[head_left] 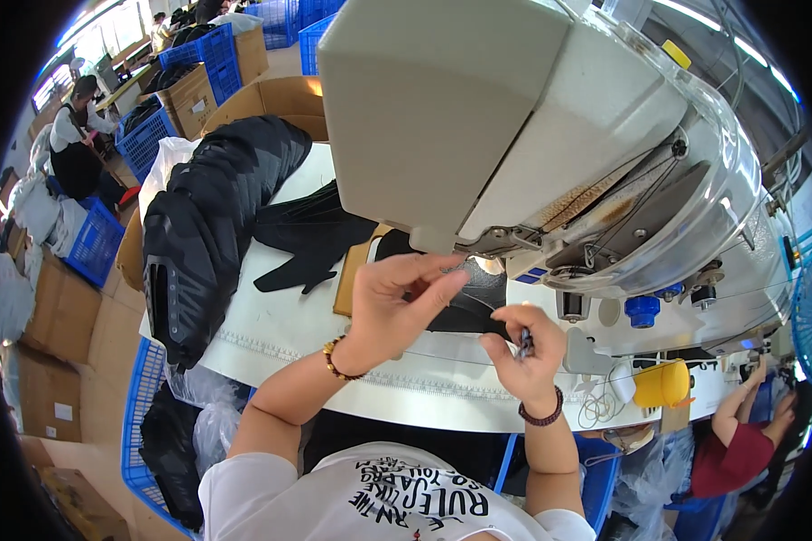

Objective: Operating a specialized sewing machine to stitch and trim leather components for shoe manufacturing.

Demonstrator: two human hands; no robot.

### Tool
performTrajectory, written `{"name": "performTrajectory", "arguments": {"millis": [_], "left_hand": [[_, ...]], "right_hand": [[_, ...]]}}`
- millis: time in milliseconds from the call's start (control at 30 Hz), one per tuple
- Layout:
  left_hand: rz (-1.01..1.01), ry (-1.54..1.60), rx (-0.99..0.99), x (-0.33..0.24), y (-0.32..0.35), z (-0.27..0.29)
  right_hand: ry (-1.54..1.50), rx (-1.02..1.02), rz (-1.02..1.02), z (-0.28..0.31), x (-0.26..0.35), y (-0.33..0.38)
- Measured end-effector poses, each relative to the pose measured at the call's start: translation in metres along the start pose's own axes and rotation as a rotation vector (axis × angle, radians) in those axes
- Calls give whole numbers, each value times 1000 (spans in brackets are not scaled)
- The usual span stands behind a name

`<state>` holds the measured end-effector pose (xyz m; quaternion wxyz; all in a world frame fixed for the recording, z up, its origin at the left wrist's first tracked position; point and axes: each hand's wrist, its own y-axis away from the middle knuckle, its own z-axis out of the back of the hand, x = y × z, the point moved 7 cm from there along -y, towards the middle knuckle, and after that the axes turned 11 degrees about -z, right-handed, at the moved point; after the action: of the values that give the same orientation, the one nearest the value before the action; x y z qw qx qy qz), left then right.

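Observation:
My left hand (406, 296) is raised just below the head of the sewing machine (442, 117), thumb and forefinger pinched close to the needle area. Whatever is in that pinch is too fine to make out. To its right, my right hand (530, 356) is curled around a small dark metal tool (524, 342), possibly thread snips; most of it is hidden by the fingers. Beneath my hands a black fabric piece (465, 317) lies on the machine bed, partly covered by the left hand. The needle itself cannot be seen clearly.
Black cut pieces (302, 236) and a long stack of black shoe uppers (216, 207) lie on the white table (271, 329) at left. A yellow container (661, 385) stands at right. Blue crates (144, 442) flank me below. Co-workers (79, 149) sit farther off.

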<state>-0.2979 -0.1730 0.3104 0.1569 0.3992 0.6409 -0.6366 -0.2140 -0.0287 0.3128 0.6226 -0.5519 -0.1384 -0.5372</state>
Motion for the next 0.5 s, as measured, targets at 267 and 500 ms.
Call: {"name": "performTrajectory", "arguments": {"millis": [267,500], "left_hand": [[-680,-552,-100,-46,-6,-17],[-419,-476,-70,-41,-6,-19]], "right_hand": [[29,-16,47,-4,16,8],[2,-25,40,-4,20,11]]}}
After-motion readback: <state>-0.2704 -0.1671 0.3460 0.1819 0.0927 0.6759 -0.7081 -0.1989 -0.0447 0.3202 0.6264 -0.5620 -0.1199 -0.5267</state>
